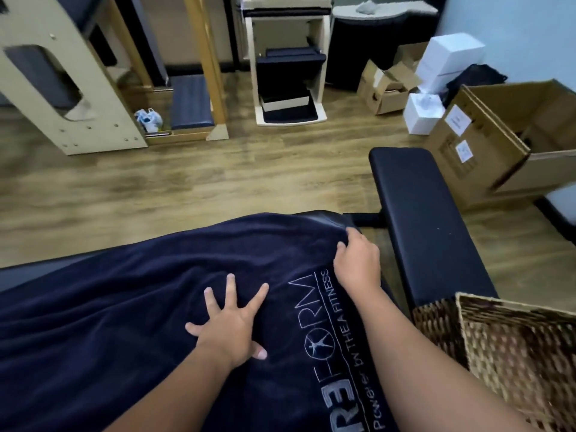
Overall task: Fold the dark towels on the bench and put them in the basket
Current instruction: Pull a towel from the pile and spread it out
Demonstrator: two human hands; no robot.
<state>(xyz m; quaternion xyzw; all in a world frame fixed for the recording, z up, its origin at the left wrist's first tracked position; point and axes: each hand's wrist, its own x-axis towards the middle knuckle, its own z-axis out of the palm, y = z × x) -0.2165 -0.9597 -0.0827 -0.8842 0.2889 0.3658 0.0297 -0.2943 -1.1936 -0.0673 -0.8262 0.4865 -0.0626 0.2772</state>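
A dark navy towel (131, 322) with a white printed logo lies spread across the bench in front of me, rumpled in long folds. My left hand (229, 325) presses flat on its middle, fingers splayed wide. My right hand (358, 263) is curled over the towel's far right corner, fingers pinching the edge. A woven wicker basket (467, 310) stands at the lower right, beside my right forearm, and what shows of its inside holds nothing. A black padded bench (427, 219) runs away from me just behind the basket.
A large open cardboard box (486, 151) sits on the wood floor at the right, with smaller cardboard and white boxes (448, 60) behind it. Wooden exercise equipment (78, 88) and a padded chair unit (286, 67) line the far wall.
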